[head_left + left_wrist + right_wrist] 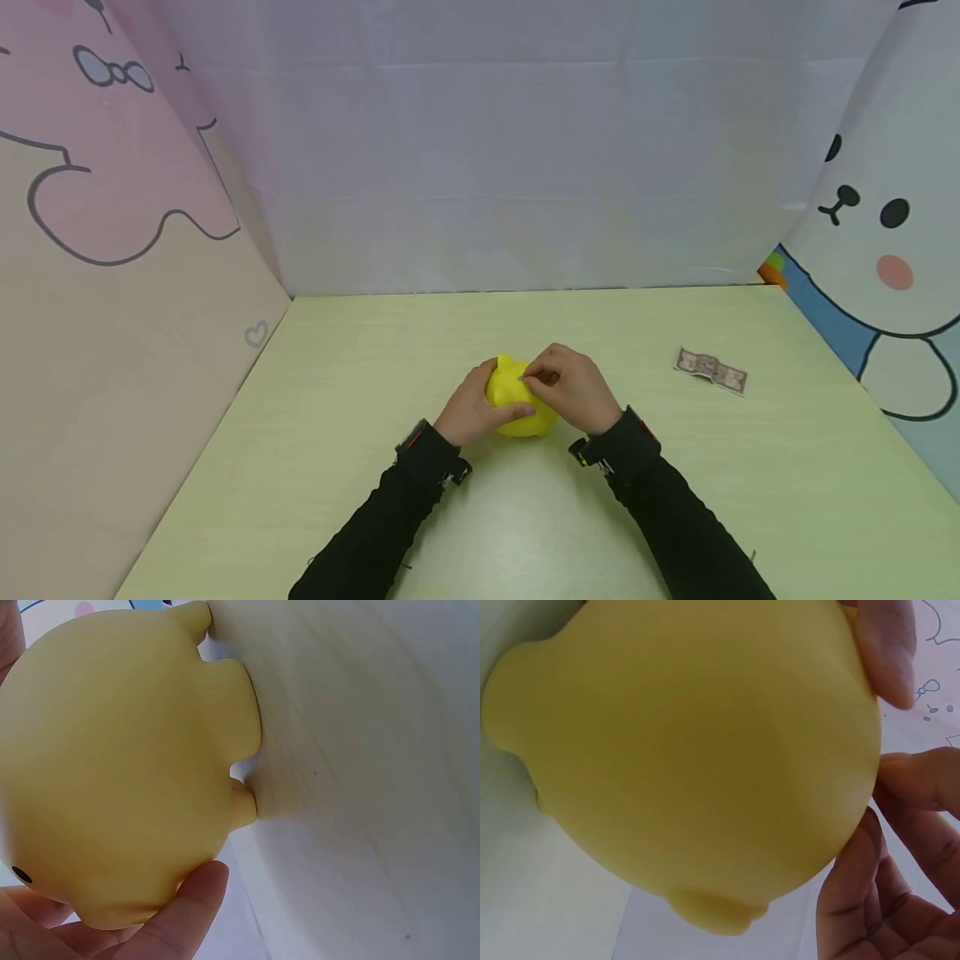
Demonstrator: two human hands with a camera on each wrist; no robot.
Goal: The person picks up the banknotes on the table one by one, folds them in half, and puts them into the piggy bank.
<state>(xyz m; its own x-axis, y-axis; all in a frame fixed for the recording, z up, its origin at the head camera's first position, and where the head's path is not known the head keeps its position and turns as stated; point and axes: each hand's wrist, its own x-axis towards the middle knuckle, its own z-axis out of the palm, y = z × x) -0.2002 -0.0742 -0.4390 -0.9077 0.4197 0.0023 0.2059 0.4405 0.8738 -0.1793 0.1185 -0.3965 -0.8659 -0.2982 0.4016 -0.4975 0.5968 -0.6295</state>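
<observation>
Yellow piggy bank (511, 392), inside hidden; left grip (477, 405) clamped round it, right grip (576, 388) pinching a silvery piece (521, 378)

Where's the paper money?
In the head view, the paper money lies on the right part of the table, to the right of the right hand, apart from it.

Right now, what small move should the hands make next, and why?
Probably have the right hand ease the small greyish piece, possibly a coin, gently down against the top of the yellow piggy bank, feeling for a slot. Its fingertips already pinch the piece there, and the left hand grips the bank's side; no slot shows, so I'd go lightly.
</observation>
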